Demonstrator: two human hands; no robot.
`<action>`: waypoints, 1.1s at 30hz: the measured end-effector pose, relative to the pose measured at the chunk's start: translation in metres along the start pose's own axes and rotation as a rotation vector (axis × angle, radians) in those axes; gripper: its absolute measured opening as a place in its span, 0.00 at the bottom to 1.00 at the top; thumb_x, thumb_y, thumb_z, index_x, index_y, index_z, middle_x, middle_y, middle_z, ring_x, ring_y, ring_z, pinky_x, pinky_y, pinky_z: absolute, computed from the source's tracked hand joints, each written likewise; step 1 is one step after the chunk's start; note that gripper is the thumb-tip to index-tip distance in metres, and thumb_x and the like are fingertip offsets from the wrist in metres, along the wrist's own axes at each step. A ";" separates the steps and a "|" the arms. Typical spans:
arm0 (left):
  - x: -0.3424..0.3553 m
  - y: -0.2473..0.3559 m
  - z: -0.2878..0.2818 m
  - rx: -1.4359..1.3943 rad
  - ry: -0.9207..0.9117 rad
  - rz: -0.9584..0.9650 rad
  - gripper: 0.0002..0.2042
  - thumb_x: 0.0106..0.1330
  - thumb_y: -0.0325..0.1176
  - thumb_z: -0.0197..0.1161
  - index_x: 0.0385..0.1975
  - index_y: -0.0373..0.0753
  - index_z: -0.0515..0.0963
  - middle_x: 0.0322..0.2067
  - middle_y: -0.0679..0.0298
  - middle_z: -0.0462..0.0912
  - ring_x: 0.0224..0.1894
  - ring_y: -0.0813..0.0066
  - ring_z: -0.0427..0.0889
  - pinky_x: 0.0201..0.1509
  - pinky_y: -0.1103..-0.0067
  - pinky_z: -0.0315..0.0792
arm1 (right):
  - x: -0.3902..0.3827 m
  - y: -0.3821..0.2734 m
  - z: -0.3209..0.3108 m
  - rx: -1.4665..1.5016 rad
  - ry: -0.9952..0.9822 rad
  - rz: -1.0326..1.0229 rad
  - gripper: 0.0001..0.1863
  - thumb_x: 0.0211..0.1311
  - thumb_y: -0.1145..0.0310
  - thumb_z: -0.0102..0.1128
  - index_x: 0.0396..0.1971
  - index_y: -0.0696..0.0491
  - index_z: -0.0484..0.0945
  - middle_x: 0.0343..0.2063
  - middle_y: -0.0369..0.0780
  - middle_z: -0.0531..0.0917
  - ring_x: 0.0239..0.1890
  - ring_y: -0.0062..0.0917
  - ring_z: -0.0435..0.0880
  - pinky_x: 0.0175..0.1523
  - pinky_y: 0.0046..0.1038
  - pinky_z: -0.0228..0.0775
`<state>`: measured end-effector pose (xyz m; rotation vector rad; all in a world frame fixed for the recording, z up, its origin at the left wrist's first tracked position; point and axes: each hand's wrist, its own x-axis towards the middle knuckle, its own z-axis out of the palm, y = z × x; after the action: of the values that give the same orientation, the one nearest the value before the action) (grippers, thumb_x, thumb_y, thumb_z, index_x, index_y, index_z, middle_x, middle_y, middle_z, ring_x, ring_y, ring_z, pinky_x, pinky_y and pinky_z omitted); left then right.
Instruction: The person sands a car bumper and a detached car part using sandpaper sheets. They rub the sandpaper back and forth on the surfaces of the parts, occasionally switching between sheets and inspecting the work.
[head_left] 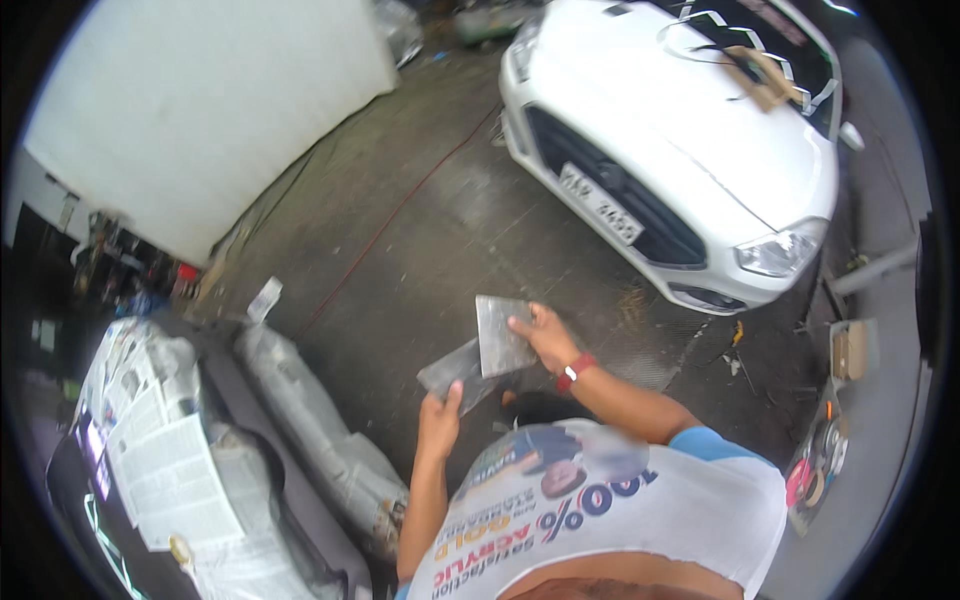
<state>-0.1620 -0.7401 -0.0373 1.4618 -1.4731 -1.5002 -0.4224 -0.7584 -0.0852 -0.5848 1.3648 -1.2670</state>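
My right hand [547, 338] is closed on a flat, pale grey rectangular plate [500, 345], thumb on its upper face. In my left hand [439, 418] is a second, darker grey flat plate [455, 372], pinched near its lower edge. The paler plate overlaps the far right part of the darker one; whether the two touch I cannot tell. Both are held in front of my body above the floor. The fingers beneath the plates are mostly hidden, and so is what the plates are made of.
A white car [680, 120] stands at the far right, with brown cardboard [765, 80] near its windscreen. Paper-covered car parts [170, 450] are at the left. A red hose [385, 225] crosses the dark floor [400, 270]. Tape rolls [820, 450] sit at the right wall.
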 end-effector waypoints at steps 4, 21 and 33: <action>0.076 0.043 -0.019 0.123 -0.056 -0.100 0.35 0.79 0.62 0.48 0.54 0.28 0.81 0.50 0.48 0.88 0.58 0.56 0.83 0.64 0.65 0.71 | 0.054 -0.030 0.062 -0.077 -0.421 -0.043 0.19 0.70 0.67 0.69 0.55 0.60 0.78 0.45 0.38 0.87 0.44 0.18 0.83 0.52 0.25 0.76; 0.365 0.075 -0.135 -0.419 0.103 0.013 0.22 0.78 0.45 0.62 0.55 0.29 0.79 0.50 0.57 0.86 0.53 0.73 0.81 0.59 0.72 0.74 | 0.349 -0.158 0.225 -0.399 -0.278 -0.304 0.22 0.77 0.65 0.59 0.64 0.59 0.73 0.55 0.43 0.83 0.57 0.24 0.79 0.66 0.28 0.68; 0.570 0.135 -0.262 -0.859 0.098 0.064 0.24 0.75 0.42 0.65 0.66 0.37 0.74 0.64 0.56 0.77 0.68 0.68 0.73 0.68 0.69 0.71 | 0.516 -0.242 0.367 -0.327 -0.779 -0.036 0.18 0.81 0.62 0.54 0.61 0.55 0.76 0.53 0.36 0.84 0.55 0.20 0.79 0.61 0.27 0.71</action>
<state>-0.0923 -1.3782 -0.0278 0.9224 -0.6439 -1.6801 -0.2911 -1.4159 0.0110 -1.1864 0.8915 -0.7055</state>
